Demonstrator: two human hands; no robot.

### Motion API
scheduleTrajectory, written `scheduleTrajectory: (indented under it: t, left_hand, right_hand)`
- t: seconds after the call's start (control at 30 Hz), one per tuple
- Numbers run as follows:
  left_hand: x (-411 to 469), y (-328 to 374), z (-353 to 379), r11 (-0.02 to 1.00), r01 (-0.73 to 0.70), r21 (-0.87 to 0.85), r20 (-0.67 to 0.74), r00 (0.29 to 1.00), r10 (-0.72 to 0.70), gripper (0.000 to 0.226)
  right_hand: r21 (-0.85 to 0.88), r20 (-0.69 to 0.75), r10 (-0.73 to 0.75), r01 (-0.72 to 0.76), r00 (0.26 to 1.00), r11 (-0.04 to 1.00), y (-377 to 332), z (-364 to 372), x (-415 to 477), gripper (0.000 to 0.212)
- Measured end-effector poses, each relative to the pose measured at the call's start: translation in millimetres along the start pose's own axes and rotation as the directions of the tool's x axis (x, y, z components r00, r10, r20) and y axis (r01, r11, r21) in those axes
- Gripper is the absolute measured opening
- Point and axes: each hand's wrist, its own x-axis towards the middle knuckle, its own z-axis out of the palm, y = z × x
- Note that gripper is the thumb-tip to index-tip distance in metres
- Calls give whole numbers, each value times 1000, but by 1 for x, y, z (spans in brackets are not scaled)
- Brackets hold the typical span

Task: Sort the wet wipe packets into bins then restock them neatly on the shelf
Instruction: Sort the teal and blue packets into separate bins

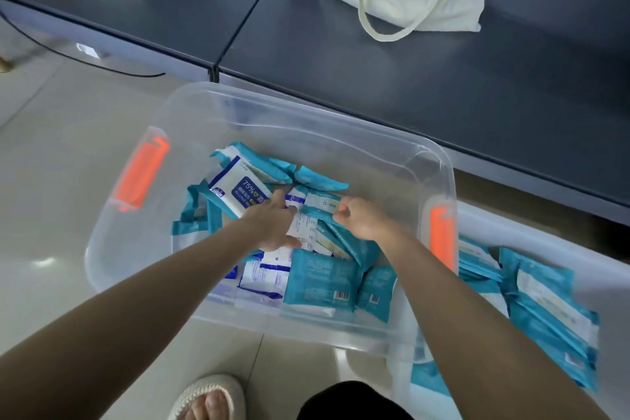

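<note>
Packets (320, 283) lie in a bin (238, 106) on the floor (51, 181), before the shelf (409, 85). A second bin (545, 232), perhaps partly under it, sits right.

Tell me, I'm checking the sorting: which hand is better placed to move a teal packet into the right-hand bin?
Likely right: the right hand pinches a teal packet and is nearer that bin.
</note>
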Motion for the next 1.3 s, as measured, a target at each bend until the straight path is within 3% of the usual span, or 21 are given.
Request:
scheduleTrajectory:
  t: [0.2,0.3,0.37,0.47,0.57,0.63,0.73,0.87,1.07,1.1,1.17,1.23,1.3]
  left_hand:
    - [4,-2,2,998,-9,-67,-25,1000,8,93]
    - [1,-5,1,999,-7,-40,-21,1000,6,89]
    - [-2,-10,2,997,-15,-71,-34,999,13,84]
    - [-7,-16,4,945,-2,-327,-43,999,-13,77]
    - [-3,-20,1,800,-10,-600,-12,1000,4,64]
    - [3,-16,-2,741,-12,-671,-42,999,-22,52]
    - [12,-7,0,706,99,-702,-107,964,-242,55]
    - [13,-1,-3,741,157,-652,-114,947,-301,41]
    - [-5,-24,-17,786,117,-608,-224,924,-311,32]
    - [-7,-28,-17,784,126,-608,-220,922,-319,33]
    - [-8,-31,-18,744,137,-654,-190,922,-336,39]
    - [-7,-31,-18,707,150,-691,-168,918,-359,51]
    - [-7,-32,-19,756,160,-634,-223,899,-377,50]
  right_hand:
    - [57,52,42,-45,998,997,5,7,-1,57]
    - [33,108,132,-136,985,990,7,14,-5,70]
    - [107,152,183,-200,971,974,9,19,-8,82]
    - [263,222,201,-257,954,930,8,23,-13,99]
    - [270,229,239,-297,944,916,4,26,-13,100]
    - [291,261,230,-303,938,907,2,27,-15,92]
    - [232,236,271,-325,933,917,4,27,-18,113]
    - [490,155,254,-298,955,819,7,30,-18,104]
    - [695,20,196,-155,980,702,-1,28,-19,22]
    - [722,5,197,-140,980,677,-4,27,-18,16]
    - [775,4,206,-133,979,618,-11,27,-15,14]
    - [807,15,203,-132,979,576,-18,26,-11,27]
    - [825,1,207,-118,978,552,-23,26,-8,31]
